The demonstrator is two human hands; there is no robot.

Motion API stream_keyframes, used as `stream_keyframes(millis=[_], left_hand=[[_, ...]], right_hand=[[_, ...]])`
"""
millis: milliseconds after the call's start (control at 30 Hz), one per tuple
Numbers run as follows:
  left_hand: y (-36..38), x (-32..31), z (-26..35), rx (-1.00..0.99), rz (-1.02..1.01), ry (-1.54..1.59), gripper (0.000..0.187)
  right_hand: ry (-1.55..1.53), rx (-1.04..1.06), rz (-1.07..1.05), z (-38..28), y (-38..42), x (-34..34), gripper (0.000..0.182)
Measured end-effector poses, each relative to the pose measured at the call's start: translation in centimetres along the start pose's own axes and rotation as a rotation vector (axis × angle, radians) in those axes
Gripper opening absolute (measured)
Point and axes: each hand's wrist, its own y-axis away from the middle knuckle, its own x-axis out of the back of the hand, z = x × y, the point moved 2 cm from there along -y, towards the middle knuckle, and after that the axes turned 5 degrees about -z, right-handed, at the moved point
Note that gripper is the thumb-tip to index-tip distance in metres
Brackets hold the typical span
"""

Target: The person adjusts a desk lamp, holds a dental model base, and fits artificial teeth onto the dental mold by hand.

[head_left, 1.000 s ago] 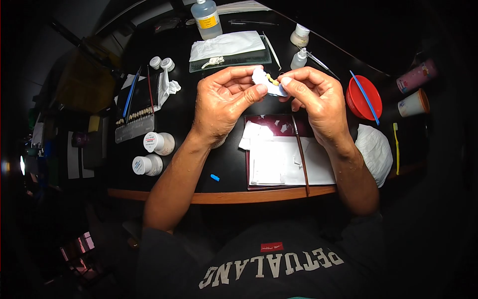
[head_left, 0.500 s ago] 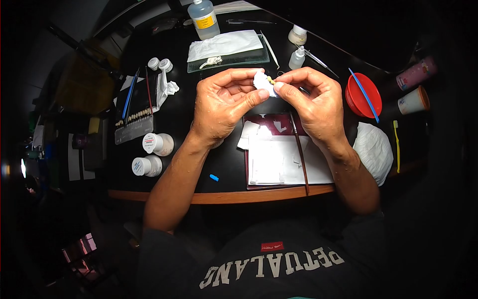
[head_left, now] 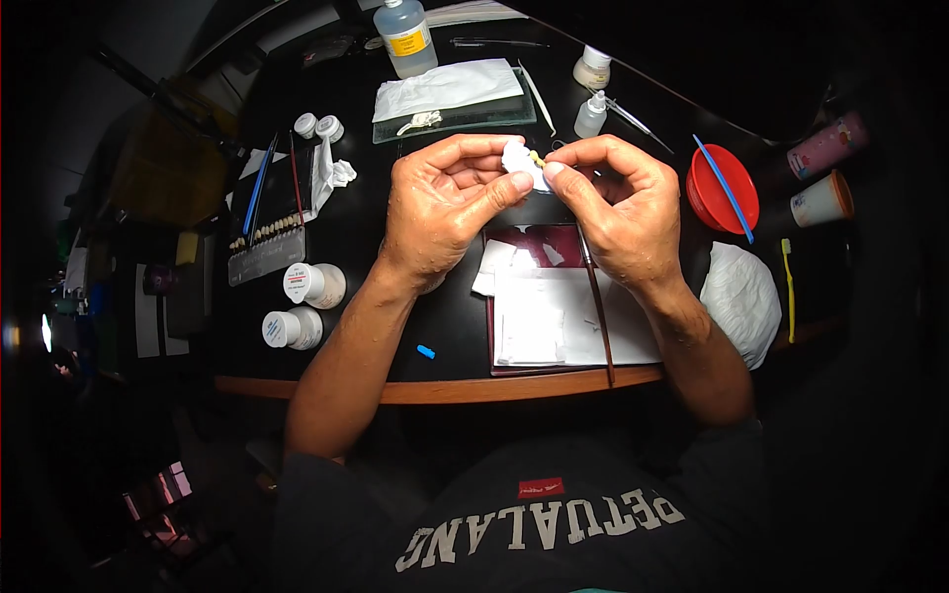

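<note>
My left hand (head_left: 445, 203) pinches a crumpled white tissue (head_left: 516, 158) between thumb and fingers, above the middle of the black table. Against the tissue's right side is a small yellowish piece (head_left: 537, 158). My right hand (head_left: 623, 203) pinches that piece from the right, thumb and index finger together. Below the hands lies a maroon tray (head_left: 568, 237) with white paper sheets (head_left: 539, 311), and a dark red brush (head_left: 598, 316) rests across them.
A glass slab (head_left: 474, 121) with folded tissue sits behind the hands, beside a clear bottle (head_left: 407, 49). Jars (head_left: 321, 287), blue-handled tools (head_left: 260, 193) and a shade guide (head_left: 267, 259) are left. A red bowl (head_left: 704, 198) and yellow toothbrush (head_left: 788, 287) are right.
The fingers of my right hand have shifted slightly around the small piece. My left hand has hardly moved.
</note>
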Motion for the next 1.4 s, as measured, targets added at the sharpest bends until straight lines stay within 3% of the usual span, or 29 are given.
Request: stream_keyframes(millis=[400, 500, 600, 700, 1400], left_hand=[[0.1, -0.1, 0.1, -0.052, -0.040, -0.059, 0.034], [0.0, -0.3, -0.1, -0.149, 0.001, -0.079, 0.029], [-0.2, 0.2, -0.4, -0.247, -0.026, -0.111, 0.023], [-0.2, 0.6, -0.3, -0.274, -0.032, -0.128, 0.020], [0.0, 0.5, 0.6, -0.217, -0.109, -0.025, 0.025]], right_hand=[[0.019, 0.042, -0.025, -0.2, -0.1, 0.2, 0.012], [-0.049, 0.125, 0.009, -0.3, -0.3, 0.1, 0.019], [-0.156, 0.062, -0.015, -0.4, -0.1, -0.1, 0.023], [-0.096, 0.151, -0.027, -0.7, -0.1, -0.1, 0.023], [-0.056, 0.247, -0.025, -1.1, -0.4, 0.2, 0.024]])
